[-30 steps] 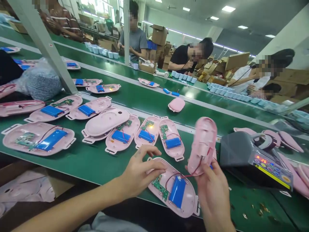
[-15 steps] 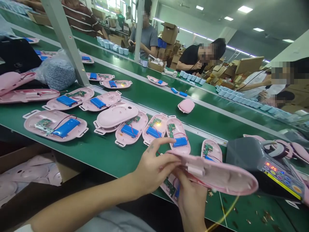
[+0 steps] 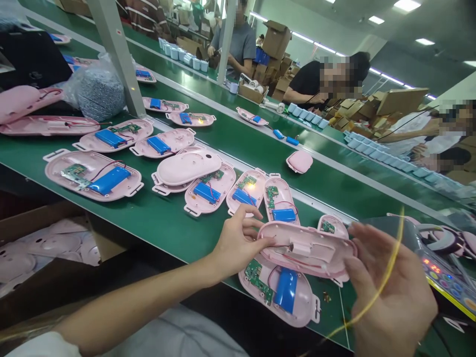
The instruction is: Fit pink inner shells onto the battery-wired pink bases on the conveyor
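Above the green conveyor belt (image 3: 159,218), the left hand (image 3: 238,243) is half open, its thumb pressing on 1 end of a pink plastic shell (image 3: 307,250). The right hand (image 3: 390,292) is spread wide, bracing the other end. Together they are holding the shell just above an open pink casing (image 3: 308,302) containing a blue battery (image 3: 286,290) and green circuit board (image 3: 256,280).
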### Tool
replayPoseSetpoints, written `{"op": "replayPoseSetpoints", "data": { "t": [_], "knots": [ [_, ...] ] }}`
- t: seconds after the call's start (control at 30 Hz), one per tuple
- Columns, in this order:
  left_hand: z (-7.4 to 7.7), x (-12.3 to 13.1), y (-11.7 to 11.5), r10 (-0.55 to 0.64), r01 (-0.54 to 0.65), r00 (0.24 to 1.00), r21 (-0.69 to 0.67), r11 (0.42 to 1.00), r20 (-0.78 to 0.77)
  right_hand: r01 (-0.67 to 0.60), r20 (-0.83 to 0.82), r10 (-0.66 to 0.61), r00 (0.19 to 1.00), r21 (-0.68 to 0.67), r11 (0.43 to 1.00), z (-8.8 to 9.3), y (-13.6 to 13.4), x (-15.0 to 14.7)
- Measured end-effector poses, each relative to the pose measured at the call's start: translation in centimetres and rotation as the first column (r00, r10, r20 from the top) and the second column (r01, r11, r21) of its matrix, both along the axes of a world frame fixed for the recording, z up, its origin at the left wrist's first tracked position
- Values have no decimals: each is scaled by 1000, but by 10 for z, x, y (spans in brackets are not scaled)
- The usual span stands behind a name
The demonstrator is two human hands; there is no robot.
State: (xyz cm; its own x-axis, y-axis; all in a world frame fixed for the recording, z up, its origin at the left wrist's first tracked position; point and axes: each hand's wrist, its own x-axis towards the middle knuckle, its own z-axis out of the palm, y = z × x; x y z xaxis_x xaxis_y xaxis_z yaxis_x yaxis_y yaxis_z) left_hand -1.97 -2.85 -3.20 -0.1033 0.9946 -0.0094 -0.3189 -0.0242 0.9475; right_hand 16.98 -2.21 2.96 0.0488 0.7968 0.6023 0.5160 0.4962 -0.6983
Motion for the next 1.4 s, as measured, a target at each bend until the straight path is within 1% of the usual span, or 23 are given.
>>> {"op": "replayPoseSetpoints", "data": {
  "t": [0.03, 0.1, 0.13, 0.17, 0.23, 0.33, 0.43, 0.53, 0.57, 0.6, 0.63, 0.67, 0.7, 0.73, 0.77, 0.8, 0.87, 0.93, 1.0, 1.07, 1.17, 1.27, 1.4],
  "knots": [
    [0, 0, 0, 1, -1, 1000, 12, 1000, -27, -36, 248, 25, 968, 40, 999, 9, 6, -1],
    [0, 1, 0, 8, -6, 999, 33, 999, -47, -158, 638, 119, 760, 5, 987, 21, 20, -10],
    [0, 2, 0, 5, -3, 999, 36, 999, -46, -203, 737, 181, 651, -61, 977, 24, 26, -15],
    [0, 2, 0, 0, 1, 999, 35, 999, -43, -219, 782, 239, 576, -134, 966, 24, 33, -20],
    [0, 3, 0, -9, 11, 999, 31, 999, -51, -202, 797, 314, 515, -244, 949, 22, 44, -27],
    [-1, 0, 2, -79, 84, 990, 47, 995, -115, -208, 692, 384, 612, -328, 922, 17, 52, -29],
    [-1, -5, 4, -200, 222, 939, 48, 974, -281, -279, 552, 446, 705, -362, 889, 14, 50, -28],
    [3, -7, 5, -260, 295, 876, 27, 955, -406, -343, 482, 429, 764, -260, 902, 8, 36, -18],
    [5, -6, 5, -255, 290, 869, 19, 957, -424, -318, 435, 362, 825, -173, 932, 2, 28, -11],
    [7, -5, 5, -239, 268, 868, 7, 963, -434, -230, 343, 237, 909, -61, 971, -5, 20, 0],
    [8, -5, 5, -215, 233, 873, -14, 972, -439, -72, 186, 62, 981, 48, 996, -14, 12, 13],
    [7, -4, 6, -186, 189, 876, -38, 981, -445, 131, -24, -129, 991, 105, 986, -25, 5, 30],
    [5, -4, 8, -160, 151, 878, -57, 987, -451, 324, -231, -297, 926, 84, 942, -35, -1, 49],
    [2, -3, 9, -133, 122, 878, -53, 991, -460, 444, -371, -412, 832, 1, 896, -43, -6, 71],
    [-1, -3, 11, -111, 108, 877, -32, 994, -467, 490, -413, -479, 775, -87, 867, -48, -10, 95],
    [-5, -2, 13, -96, 107, 874, -4, 994, -476, 500, -405, -518, 753, -158, 851, -50, -15, 119],
    [-8, 1, 14, -81, 119, 866, 47, 992, -494, 490, -322, -530, 784, -203, 848, -44, -24, 163],
    [-4, 5, 12, -82, 99, 853, 6, 995, -516, 493, -284, -526, 802, -182, 851, -32, -32, 196],
    [5, 10, 9, -78, 44, 849, -78, 996, -523, 477, -270, -510, 817, -181, 860, -26, -33, 214],
    [16, 14, 5, -86, 15, 853, -142, 990, -514, 442, -258, -481, 838, -196, 875, -33, -23, 217],
    [25, 20, 2, -101, 30, 874, -156, 987, -476, 382, -244, -434, 867, -234, 894, -60, 5, 205],
    [25, 21, 2, -96, 27, 896, -161, 987, -434, 364, -216, -415, 884, -241, 900, -83, 25, 196],
    [22, 19, 3, -110, 41, 900, -170, 985, -423, 413, -121, -429, 895, -138, 900, -92, 32, 200]
  ]
}}
